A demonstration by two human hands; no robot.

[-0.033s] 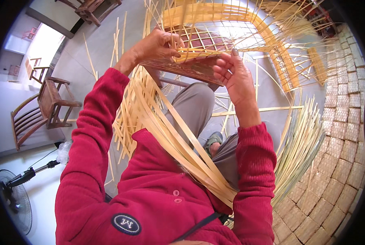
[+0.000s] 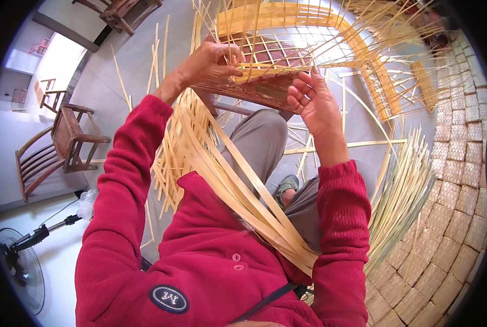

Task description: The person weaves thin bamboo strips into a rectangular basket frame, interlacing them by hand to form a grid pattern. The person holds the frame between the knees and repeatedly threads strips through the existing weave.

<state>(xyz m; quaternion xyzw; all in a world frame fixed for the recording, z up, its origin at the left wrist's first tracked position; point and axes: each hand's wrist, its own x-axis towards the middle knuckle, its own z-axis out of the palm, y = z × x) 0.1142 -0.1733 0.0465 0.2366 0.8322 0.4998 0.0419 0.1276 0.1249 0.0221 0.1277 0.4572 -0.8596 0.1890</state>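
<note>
With the left hand (image 2: 213, 61) pinching the strips (image 2: 261, 72), tension them evenly using the right hand (image 2: 318, 102) (fingers (image 2: 296, 98) curled, grip unclear).

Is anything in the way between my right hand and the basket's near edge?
Nothing visible. Your right hand is right by the basket on its near side; whether they touch is unclear.

Over there, a head-worn fisheye camera is peering steeply down its wearer's front from close by, red jacket (image 2: 200, 248) filling lower centre, left hand (image 2: 215, 61) and right hand (image 2: 319, 106) showing at upper centre.
</note>
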